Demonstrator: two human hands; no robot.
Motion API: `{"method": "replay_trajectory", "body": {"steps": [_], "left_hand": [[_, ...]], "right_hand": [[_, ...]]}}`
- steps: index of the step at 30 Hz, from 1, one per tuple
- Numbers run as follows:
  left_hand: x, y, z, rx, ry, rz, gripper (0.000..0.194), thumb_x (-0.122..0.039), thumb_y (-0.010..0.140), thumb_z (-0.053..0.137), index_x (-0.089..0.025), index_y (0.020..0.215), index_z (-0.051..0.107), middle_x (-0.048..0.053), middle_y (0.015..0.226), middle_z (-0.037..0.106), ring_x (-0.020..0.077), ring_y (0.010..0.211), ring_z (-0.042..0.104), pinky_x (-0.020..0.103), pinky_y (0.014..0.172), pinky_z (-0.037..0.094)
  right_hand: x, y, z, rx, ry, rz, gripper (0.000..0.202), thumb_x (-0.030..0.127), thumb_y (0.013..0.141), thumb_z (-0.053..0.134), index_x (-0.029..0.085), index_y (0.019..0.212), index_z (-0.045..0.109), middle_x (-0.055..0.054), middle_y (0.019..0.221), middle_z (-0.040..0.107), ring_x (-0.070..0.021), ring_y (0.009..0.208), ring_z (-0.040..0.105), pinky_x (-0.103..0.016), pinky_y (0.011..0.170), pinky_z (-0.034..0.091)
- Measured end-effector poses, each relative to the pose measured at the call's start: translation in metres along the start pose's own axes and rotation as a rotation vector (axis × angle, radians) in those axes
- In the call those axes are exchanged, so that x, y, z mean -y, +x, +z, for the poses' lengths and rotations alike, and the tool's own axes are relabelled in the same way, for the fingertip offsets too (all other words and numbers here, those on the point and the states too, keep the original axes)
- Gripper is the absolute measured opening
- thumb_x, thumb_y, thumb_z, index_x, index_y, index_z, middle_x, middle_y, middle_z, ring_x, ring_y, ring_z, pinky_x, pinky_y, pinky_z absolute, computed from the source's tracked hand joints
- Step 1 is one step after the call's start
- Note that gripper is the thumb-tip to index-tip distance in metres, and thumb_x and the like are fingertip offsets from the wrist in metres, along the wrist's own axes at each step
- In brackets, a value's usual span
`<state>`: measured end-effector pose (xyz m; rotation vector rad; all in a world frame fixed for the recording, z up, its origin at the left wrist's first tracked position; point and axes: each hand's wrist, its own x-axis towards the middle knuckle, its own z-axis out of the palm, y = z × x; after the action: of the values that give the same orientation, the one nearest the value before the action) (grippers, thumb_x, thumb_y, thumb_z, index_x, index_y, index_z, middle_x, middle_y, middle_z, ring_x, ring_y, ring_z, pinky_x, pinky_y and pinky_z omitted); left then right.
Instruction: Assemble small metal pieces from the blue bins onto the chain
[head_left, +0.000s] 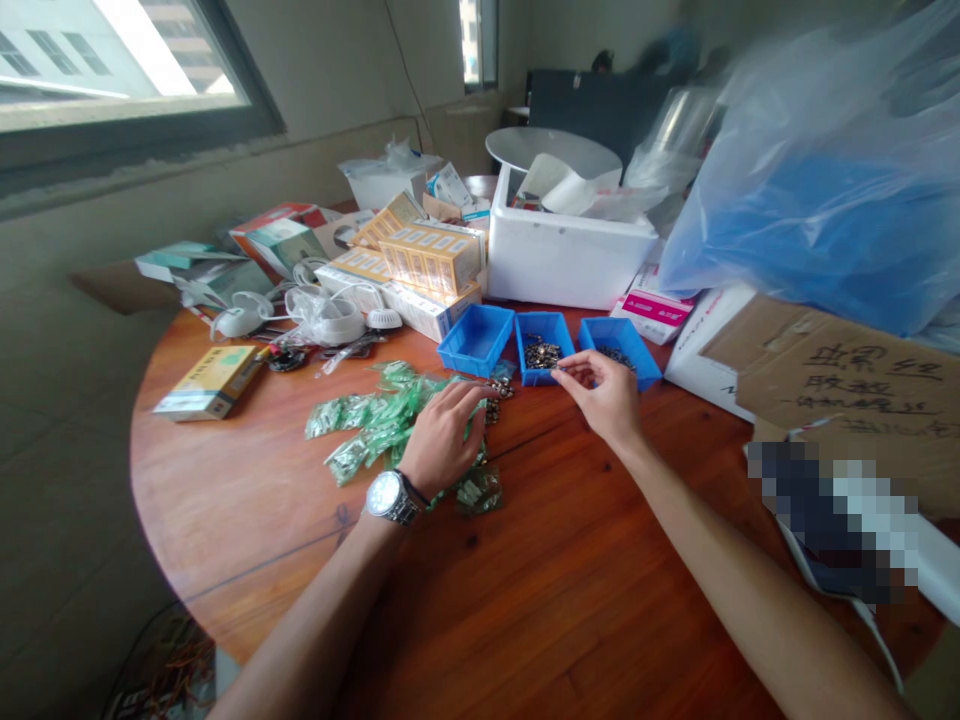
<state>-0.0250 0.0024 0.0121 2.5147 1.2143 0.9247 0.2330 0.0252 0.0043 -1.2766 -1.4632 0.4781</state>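
Blue plastic bin [534, 377]: my right hand [602, 390], fingertips together, seemingly sorts small metal parts [541, 353]; my left hand [442, 435], fingers apart; next calls for fine pinching.

Small shiny metal pieces [496, 388] loosely heaped on table [480, 600], at fingertips of my left grip [444, 440]. More piled inside middle blue plastic bin [534, 378], open-topped, upright, just beside my right grip [604, 390]. Green-and-clear packets [375, 425] lie overlapping, left of heap.
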Motion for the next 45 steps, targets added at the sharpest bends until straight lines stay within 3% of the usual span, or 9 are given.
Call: {"method": "replay_trajectory", "body": {"steps": [7,9,12,18,25,32,37,41,45], "left_hand": [[0.002,0.000,0.000,-0.016,0.020,-0.005,0.030,-0.018,0.105,0.046,-0.023,0.128,0.066,0.009,0.127,0.073,0.0276,0.118,0.068,0.047,0.105,0.055],[0.002,0.000,0.000,-0.020,0.021,-0.004,0.030,-0.018,0.106,0.046,-0.023,0.128,0.066,0.009,0.126,0.073,0.0275,0.118,0.068,0.046,0.105,0.055],[0.001,0.001,-0.001,-0.015,0.019,-0.010,0.031,-0.019,0.106,0.045,-0.022,0.128,0.066,0.010,0.126,0.073,0.0279,0.118,0.068,0.047,0.105,0.055],[0.000,0.001,-0.002,-0.011,0.021,-0.026,0.032,-0.020,0.106,0.044,-0.022,0.129,0.066,0.010,0.130,0.073,0.0283,0.120,0.067,0.048,0.107,0.054],[0.001,0.001,-0.002,-0.031,0.028,-0.018,0.032,-0.019,0.106,0.046,-0.023,0.130,0.066,0.009,0.129,0.073,0.0283,0.119,0.067,0.048,0.106,0.055],[0.002,0.001,-0.003,-0.025,0.024,-0.022,0.033,-0.018,0.105,0.046,-0.022,0.132,0.065,0.009,0.129,0.073,0.0286,0.120,0.067,0.047,0.106,0.054],[0.002,0.001,-0.003,-0.033,0.028,-0.021,0.031,-0.019,0.106,0.046,-0.022,0.129,0.066,0.010,0.127,0.073,0.0287,0.119,0.068,0.047,0.105,0.055],[0.001,0.000,-0.003,-0.026,0.027,-0.019,0.031,-0.020,0.107,0.045,-0.021,0.131,0.065,0.010,0.128,0.073,0.0287,0.120,0.067,0.047,0.106,0.054],[0.000,0.000,-0.004,-0.028,0.019,-0.007,0.030,-0.021,0.108,0.044,-0.020,0.129,0.066,0.010,0.127,0.073,0.0287,0.119,0.067,0.047,0.106,0.054]], "right_hand": [[-0.009,0.049,0.001,-0.011,-0.346,-0.173,0.013,0.033,0.088,0.081,0.021,0.091,0.076,-0.009,0.091,0.080,-0.0272,0.084,0.067,-0.043,0.087,0.054],[-0.006,0.042,0.005,0.014,-0.383,-0.242,0.009,0.030,0.093,0.077,0.021,0.095,0.076,-0.010,0.097,0.079,-0.0288,0.090,0.067,-0.044,0.094,0.052],[-0.001,0.017,0.016,0.152,-0.300,-0.292,0.008,0.023,0.099,0.068,0.021,0.101,0.076,-0.008,0.097,0.077,-0.0251,0.088,0.068,-0.038,0.088,0.054],[-0.014,-0.016,0.042,0.422,-0.307,-0.215,0.027,0.014,0.096,0.070,0.022,0.121,0.076,-0.007,0.102,0.076,-0.0209,0.080,0.069,-0.033,0.081,0.057],[-0.017,-0.011,0.055,0.450,-0.451,-0.225,0.025,0.010,0.096,0.070,0.021,0.118,0.078,-0.010,0.110,0.078,-0.0244,0.100,0.075,-0.034,0.093,0.058],[-0.020,-0.016,0.055,0.408,-0.371,-0.217,0.013,0.009,0.095,0.071,0.019,0.101,0.078,-0.010,0.103,0.079,-0.0232,0.093,0.075,-0.034,0.087,0.058],[-0.014,-0.026,0.046,0.374,-0.041,-0.018,0.003,0.022,0.092,0.076,0.021,0.094,0.078,-0.005,0.089,0.081,-0.0204,0.074,0.073,-0.033,0.073,0.059],[-0.009,-0.035,0.035,0.302,0.451,0.334,0.025,0.041,0.083,0.086,0.020,0.094,0.079,-0.007,0.090,0.082,-0.0212,0.077,0.075,-0.032,0.070,0.060],[-0.006,-0.035,0.027,0.182,0.795,0.550,0.033,0.040,0.070,0.096,0.021,0.093,0.081,-0.005,0.096,0.083,-0.0148,0.077,0.072,-0.025,0.068,0.057]]}}
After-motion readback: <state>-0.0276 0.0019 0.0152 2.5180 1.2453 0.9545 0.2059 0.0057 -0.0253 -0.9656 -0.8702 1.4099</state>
